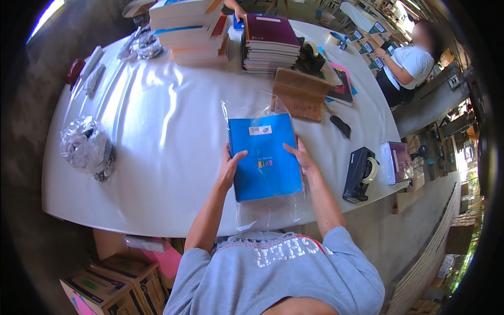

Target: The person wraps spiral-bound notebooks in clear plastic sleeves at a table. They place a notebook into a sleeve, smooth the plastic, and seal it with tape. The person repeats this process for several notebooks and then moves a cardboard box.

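Note:
A blue spiral notebook lies inside a clear plastic bag, with a white barcode label near its far edge. My left hand grips its left side, thumb lying on the cover. On the opposite side my right hand holds the right edge in the same way, thumb on top. The fingers of both hands are mostly hidden beneath the notebook. The bag reaches past the notebook at the far and near ends. Whether the notebook touches the table I cannot tell.
Stacked notebooks and tall piles of books stand at the far side of the white-covered table. A tape dispenser and purple notebooks are right, a plastic bundle left. A person stands beyond; another's hand touches the stack.

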Demonstrator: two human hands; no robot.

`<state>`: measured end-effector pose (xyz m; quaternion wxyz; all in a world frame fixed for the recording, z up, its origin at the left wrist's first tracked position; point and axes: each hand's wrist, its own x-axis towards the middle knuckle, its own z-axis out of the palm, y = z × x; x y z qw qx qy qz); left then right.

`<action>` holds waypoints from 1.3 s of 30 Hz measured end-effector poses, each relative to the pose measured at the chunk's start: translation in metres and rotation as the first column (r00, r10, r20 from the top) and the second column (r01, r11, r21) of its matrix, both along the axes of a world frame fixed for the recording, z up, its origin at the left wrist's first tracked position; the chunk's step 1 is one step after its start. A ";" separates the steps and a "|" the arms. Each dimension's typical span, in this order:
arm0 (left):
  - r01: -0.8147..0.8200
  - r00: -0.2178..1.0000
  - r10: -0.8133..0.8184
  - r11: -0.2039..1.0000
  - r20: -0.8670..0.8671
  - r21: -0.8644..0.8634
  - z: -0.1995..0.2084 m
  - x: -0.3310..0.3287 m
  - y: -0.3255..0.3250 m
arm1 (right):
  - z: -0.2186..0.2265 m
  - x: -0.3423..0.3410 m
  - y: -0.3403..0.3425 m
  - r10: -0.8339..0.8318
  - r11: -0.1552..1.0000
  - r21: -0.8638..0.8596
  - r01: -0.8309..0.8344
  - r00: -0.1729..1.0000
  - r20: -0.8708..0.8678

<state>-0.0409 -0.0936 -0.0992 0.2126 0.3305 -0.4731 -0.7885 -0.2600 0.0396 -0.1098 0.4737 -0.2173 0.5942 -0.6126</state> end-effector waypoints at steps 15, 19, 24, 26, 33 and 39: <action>-0.115 0.988 0.013 0.730 -0.155 -0.674 -0.001 0.058 0.048 | 0.100 0.034 0.093 -0.057 0.817 -0.532 -0.220 0.889 -0.455; -0.402 0.875 0.348 0.134 -0.337 -0.906 0.053 0.051 0.057 | 0.210 0.027 0.075 -0.169 0.880 -0.441 -0.178 0.750 -0.640; -0.308 0.940 0.127 -0.073 -0.315 -0.948 0.092 0.065 0.052 | 0.275 0.020 0.061 -0.098 0.983 -0.179 -0.037 0.721 -0.686; -0.218 0.971 0.065 -0.146 -0.230 -0.965 0.102 0.068 0.049 | 0.264 -0.019 0.079 -0.478 0.796 -0.585 0.156 0.756 -0.448; 0.146 0.987 -0.017 -0.342 0.161 -0.928 0.144 0.078 0.030 | 0.167 0.019 0.139 -0.066 0.899 -0.347 -0.268 0.700 -0.712; 0.371 0.850 -0.253 -0.337 0.463 -0.865 0.171 0.061 0.031 | 0.150 0.052 0.109 -0.041 0.954 -0.159 -0.256 0.412 -0.910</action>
